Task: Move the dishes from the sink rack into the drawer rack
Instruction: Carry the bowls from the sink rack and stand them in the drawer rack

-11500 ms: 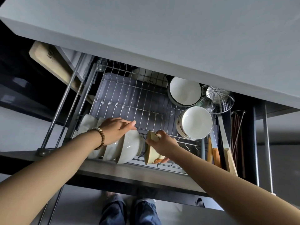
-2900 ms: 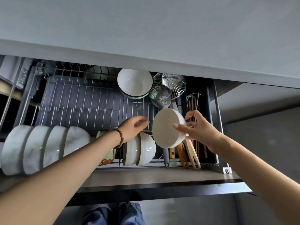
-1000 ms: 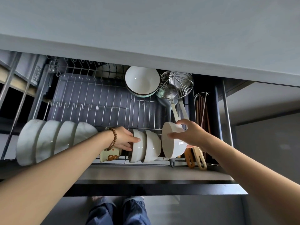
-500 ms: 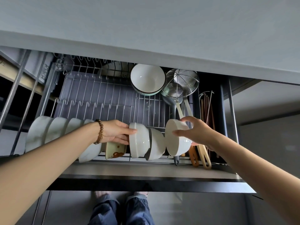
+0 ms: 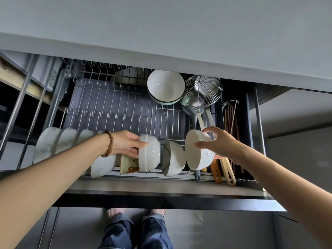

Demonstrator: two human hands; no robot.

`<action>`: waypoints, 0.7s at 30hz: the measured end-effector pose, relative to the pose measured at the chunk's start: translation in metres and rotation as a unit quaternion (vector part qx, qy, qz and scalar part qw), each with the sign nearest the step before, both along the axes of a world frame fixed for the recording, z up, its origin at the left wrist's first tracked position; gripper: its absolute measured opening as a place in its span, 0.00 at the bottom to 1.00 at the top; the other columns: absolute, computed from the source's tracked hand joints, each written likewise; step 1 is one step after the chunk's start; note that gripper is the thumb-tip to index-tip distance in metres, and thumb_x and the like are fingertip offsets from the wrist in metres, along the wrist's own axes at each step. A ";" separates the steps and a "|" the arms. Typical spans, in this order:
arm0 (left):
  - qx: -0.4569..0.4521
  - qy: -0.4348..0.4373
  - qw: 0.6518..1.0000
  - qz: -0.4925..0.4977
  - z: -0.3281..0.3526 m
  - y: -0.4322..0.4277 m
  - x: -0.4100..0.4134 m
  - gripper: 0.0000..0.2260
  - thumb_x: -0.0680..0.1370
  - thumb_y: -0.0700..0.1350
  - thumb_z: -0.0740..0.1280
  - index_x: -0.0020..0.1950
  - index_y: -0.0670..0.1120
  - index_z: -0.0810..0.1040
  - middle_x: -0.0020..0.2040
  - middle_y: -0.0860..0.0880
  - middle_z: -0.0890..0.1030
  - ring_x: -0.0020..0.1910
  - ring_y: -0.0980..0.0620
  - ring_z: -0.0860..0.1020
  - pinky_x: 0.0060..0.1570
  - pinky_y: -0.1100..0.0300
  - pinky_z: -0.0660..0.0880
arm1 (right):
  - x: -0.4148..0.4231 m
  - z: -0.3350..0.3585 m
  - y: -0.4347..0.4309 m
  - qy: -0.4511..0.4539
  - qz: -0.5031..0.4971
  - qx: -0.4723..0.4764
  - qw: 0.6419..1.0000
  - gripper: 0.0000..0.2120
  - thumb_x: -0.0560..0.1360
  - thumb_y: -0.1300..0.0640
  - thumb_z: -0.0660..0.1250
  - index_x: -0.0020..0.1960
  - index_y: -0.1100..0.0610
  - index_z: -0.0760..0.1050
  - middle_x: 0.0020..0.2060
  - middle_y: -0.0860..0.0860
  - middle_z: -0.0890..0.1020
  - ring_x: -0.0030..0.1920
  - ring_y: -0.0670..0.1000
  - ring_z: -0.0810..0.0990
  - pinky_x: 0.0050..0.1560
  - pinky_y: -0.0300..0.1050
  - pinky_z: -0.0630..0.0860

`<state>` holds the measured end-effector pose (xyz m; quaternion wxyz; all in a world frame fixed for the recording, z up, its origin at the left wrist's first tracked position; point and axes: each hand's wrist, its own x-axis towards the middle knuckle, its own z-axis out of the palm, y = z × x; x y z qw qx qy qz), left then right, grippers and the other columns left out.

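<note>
Three white bowls on edge, drawer rack; left hand grip holds leftmost bowl, right hand rightmost bowl.

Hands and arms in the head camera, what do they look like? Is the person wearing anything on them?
No sleeves or gloves are in view: the left arm and right arm are bare to the frame edge. A bracelet of round brown beads circles the left wrist. No rings or watch are visible on the left hand or the right hand.
</note>
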<state>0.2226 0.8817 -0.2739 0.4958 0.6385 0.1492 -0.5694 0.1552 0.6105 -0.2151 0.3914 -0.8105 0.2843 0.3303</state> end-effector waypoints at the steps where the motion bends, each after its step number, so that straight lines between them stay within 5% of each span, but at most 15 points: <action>1: -0.002 -0.003 1.000 -0.007 -0.001 -0.003 -0.001 0.07 0.74 0.40 0.68 0.52 0.41 0.78 0.45 0.46 0.84 0.36 0.55 0.84 0.38 0.64 0.81 | 0.000 0.000 0.000 -0.001 0.000 0.000 1.000 0.31 0.70 0.53 0.74 0.70 0.51 0.66 0.56 0.53 0.70 0.52 0.54 0.73 0.40 0.44 0.78; 7: -0.025 0.012 0.998 -0.059 -0.006 -0.009 -0.008 0.08 0.76 0.42 0.67 0.53 0.41 0.79 0.49 0.47 0.83 0.43 0.55 0.83 0.42 0.65 0.80 | 0.000 0.000 0.000 -0.005 0.002 -0.002 1.000 0.32 0.70 0.53 0.74 0.70 0.51 0.66 0.56 0.53 0.69 0.52 0.54 0.73 0.41 0.45 0.79; 21: -0.004 -0.010 1.000 0.006 -0.007 -0.013 -0.009 0.08 0.76 0.40 0.67 0.54 0.41 0.76 0.47 0.46 0.82 0.37 0.55 0.83 0.37 0.64 0.81 | -0.003 0.001 -0.001 -0.010 -0.007 0.003 1.000 0.31 0.70 0.54 0.73 0.71 0.51 0.66 0.54 0.52 0.70 0.51 0.53 0.73 0.39 0.43 0.78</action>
